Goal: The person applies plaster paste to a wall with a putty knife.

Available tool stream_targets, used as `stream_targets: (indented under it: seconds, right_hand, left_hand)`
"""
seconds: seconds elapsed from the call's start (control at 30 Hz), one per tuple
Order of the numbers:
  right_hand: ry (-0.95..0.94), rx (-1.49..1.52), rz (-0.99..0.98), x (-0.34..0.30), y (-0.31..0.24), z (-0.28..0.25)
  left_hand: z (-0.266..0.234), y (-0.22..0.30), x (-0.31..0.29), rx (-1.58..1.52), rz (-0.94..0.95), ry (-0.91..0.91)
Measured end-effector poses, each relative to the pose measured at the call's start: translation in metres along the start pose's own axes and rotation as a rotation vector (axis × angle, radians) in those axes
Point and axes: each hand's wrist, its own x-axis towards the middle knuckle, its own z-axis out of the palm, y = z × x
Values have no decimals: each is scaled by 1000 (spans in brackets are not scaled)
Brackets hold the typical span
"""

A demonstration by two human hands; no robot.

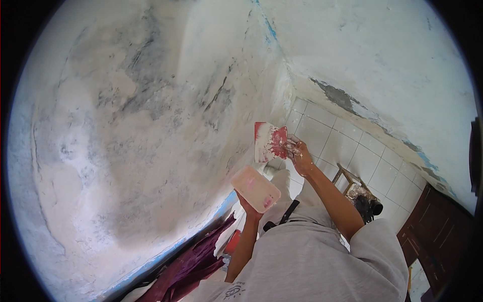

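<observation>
My right hand [300, 157], smeared with pale filler, grips a red putty spreader [270, 143] by its edge. Whitish filler coats much of the spreader's flat face. Below and to its left, my left hand [247, 205] holds up a pale rectangular plastic tub [255, 188] from underneath, its fingers partly hidden. Pinkish-red marks show at one corner of the tub. Spreader and tub are apart, both close to the patchy wall [166, 146], where grey stains and pale filler areas show.
A second wall [372, 50] with peeling paint meets the patched one in a corner. White floor tiles [347, 151] lie below. A wooden stool [352, 183] stands to my right, near a dark brown door [436, 234]. Purple cloth [193, 261] lies at lower left beside a red container [232, 242].
</observation>
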Motion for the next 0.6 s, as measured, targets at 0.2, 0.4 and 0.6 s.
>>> stream_targets:
  seconds: [0.2,0.4,0.6]
  right_hand:
    - [-112,178,93,-15,-4,-1]
    - [-276,154,-50,-19,-26,8]
    - [-300,208,43,-8,-35,12]
  left_hand:
    - [33,6,-1,209,153,-70]
    - [38,4,5,304,271,-140]
    - [12,6,11,99,51,-112]
